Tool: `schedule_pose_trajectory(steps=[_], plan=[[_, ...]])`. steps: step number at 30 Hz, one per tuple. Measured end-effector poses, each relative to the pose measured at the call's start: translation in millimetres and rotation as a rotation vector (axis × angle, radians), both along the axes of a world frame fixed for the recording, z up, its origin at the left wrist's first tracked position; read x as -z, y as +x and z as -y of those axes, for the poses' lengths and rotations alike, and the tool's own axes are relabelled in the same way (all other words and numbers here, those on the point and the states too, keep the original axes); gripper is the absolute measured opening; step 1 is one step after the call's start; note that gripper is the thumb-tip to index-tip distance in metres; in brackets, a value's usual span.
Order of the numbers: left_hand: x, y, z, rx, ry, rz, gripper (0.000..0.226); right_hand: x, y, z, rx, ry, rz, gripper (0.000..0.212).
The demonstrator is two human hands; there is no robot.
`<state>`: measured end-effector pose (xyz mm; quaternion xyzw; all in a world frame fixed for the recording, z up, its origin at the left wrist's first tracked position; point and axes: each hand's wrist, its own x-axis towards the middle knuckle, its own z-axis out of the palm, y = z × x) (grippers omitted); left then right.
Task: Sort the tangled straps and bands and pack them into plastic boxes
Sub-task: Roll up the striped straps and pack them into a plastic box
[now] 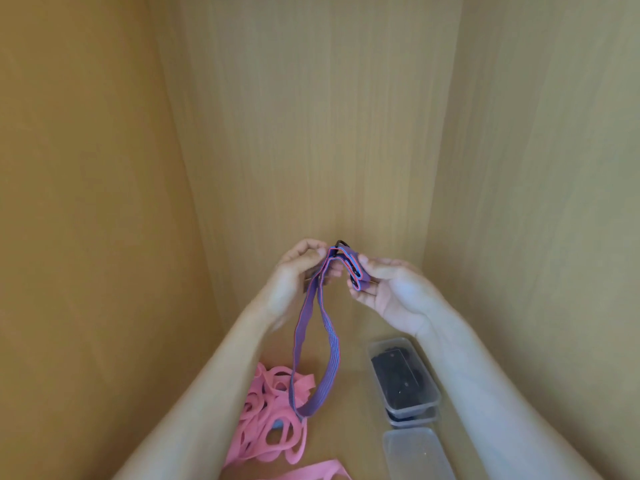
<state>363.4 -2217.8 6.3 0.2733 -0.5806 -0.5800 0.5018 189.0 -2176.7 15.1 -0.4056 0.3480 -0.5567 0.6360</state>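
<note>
Purple strap [334, 355], edged in red and blue, is held up in the air by both hands in front of the back wall of a wooden shelf [353, 348]. The left hand [298, 271] pinches it near its top fold, fingers curled in and closed narrowly on the webbing. The right hand [391, 289] holds the folded end, with the thumb pressed on top and the fingers curled under it. A small black buckle [341, 242] peeks out above the fold, between the two hands. From the left hand the strap hangs down in a long loop, and its bottom lies over a tangled pile of pink bands [270, 420] near the shelf's front left. Toward the right side stands a clear plastic box [391, 341] holding dark straps [398, 375], stacked on a second box [412, 421]. Just in front of these, at the front edge, is another clear box [415, 452].
</note>
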Motion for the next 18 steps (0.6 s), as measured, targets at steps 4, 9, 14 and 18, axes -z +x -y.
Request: schedule_pose_trajectory(steps=[4, 9, 14, 18], plan=[[0.3, -2.7, -3.8, -0.102, -0.148, 0.158, 0.024, -3.8, 5.6, 1.1, 0.064, -0.034, -0.003, 0.008], [-7.0, -7.5, -2.7, -0.305, -0.261, 0.231, 0.019, -3.7, 10.7, 4.4, 0.123, -0.109, -0.087, 0.008], [-9.9, -10.8, -4.7, -0.341, -0.159, 0.188, 0.009, -1.1, 18.0, 7.0, 0.21, -0.171, -0.169, 0.018], [-11.2, -11.2, -4.2, -0.342, -0.105, 0.156, 0.01, 2.7, 22.3, 5.8, 0.253, -0.181, -0.252, 0.019]])
